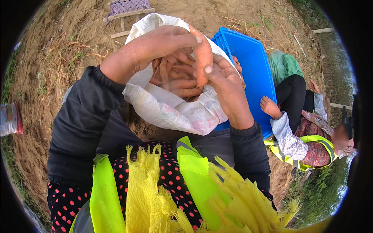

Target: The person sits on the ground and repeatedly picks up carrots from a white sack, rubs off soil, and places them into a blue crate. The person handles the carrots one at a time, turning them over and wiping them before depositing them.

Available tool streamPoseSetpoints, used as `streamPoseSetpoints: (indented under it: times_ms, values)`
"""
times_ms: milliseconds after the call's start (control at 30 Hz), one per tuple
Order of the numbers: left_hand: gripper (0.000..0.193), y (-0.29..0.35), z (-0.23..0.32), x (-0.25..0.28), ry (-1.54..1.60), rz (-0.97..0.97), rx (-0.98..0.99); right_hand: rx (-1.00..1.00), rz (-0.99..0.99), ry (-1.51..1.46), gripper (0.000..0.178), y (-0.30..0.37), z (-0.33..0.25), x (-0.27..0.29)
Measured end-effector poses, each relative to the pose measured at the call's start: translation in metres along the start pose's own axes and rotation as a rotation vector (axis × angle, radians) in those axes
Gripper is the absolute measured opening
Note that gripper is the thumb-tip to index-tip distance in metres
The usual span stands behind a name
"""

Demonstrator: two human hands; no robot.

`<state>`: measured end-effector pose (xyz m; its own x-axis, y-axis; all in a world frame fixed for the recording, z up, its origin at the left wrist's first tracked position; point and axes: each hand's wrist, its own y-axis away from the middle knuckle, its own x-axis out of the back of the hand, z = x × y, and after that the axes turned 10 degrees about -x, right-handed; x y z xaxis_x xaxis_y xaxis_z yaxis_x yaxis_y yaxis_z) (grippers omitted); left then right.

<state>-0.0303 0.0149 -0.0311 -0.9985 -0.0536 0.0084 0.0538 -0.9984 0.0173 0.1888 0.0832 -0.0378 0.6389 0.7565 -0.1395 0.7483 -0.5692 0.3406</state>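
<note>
A large orange carrot (pixel 203 58) is held upright above the open mouth of a white woven sack (pixel 167 110). My left hand (pixel 161 42) grips its upper part, with the thumb laid across it. Around its lower part is my right hand (pixel 227 87), the thumb close to the tip. Many loose carrots (pixel 180 83) lie inside the sack, beneath both hands. The sack's rim is folded outward. Some of my fingers are hidden behind the carrot.
A blue plastic crate (pixel 252 66) stands just right of the sack. Beyond it sits a person in a yellow vest (pixel 316 151), one hand at the crate's edge, near a green bag (pixel 285 66). A purple woven stool (pixel 128 8) stands on bare soil at the far side.
</note>
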Motion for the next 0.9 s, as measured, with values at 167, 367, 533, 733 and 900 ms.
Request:
streamPoseSetpoints:
  times_ms: [167, 367, 533, 733, 900]
  values:
    - [0.045, -0.001, 0.002, -0.002, 0.078, -0.023, 0.007, -0.038, 0.036, -0.039, 0.048, 0.0, 0.0, -0.002]
    - [0.044, -0.002, -0.001, 0.005, 0.306, -0.006, 0.075, -0.031, -0.073, -0.082, 0.05, 0.005, -0.005, 0.002]
    - [0.039, -0.004, -0.004, 0.008, 0.375, 0.027, 0.074, -0.066, -0.055, -0.045, 0.046, 0.008, -0.003, 0.003]
    - [0.036, -0.006, -0.005, 0.017, 0.388, 0.028, 0.08, 0.233, 0.104, 0.172, 0.025, 0.011, -0.008, -0.003]
    - [0.037, -0.005, -0.006, 0.015, 0.406, 0.028, 0.043, 0.297, 0.173, 0.305, 0.02, 0.012, -0.009, -0.01]
